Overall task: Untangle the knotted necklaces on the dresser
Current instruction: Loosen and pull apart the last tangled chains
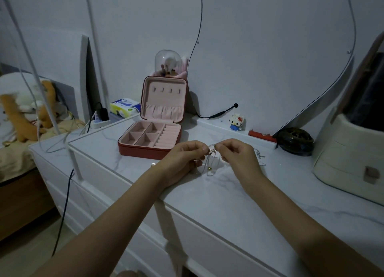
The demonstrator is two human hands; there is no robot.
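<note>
Thin silver necklaces (212, 161) hang knotted together just above the white marble dresser top (218, 195). A small gold pendant dangles at the bottom of the loops. My left hand (185, 159) pinches the chains from the left. My right hand (239, 155) pinches them from the right, and the fingertips of both hands nearly meet at the knot. More chain (259, 156) trails on the dresser behind my right hand, partly hidden by it.
An open red jewelry box (153, 131) with pink lining stands behind my left hand. A dark round object (295, 141), a cream drawer organiser (351, 156), a small block figure (236, 122) and a mirror (270, 48) line the back and right. Cables hang at the left.
</note>
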